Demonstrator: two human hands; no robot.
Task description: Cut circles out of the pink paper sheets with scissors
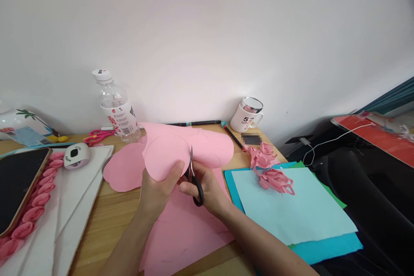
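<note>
My left hand [157, 192] pinches the lower edge of a large pink paper sheet [168, 148] and lifts it off the desk. My right hand [208, 189] grips black-handled scissors [195, 177], blades pointing up into the pink paper beside my left thumb. More pink paper [184, 233] lies flat under both wrists. Curved pencil lines show faintly on the lifted sheet.
A pile of pink paper scraps [271, 170] sits on light blue sheets [297, 207] at right. At the back stand a plastic bottle [116, 108], a white mug [247, 116] and a black pen [194, 123]. Left: pink scissors [98, 136], a white punch [76, 155], pink paper roses [35, 205], a dark tablet [17, 181].
</note>
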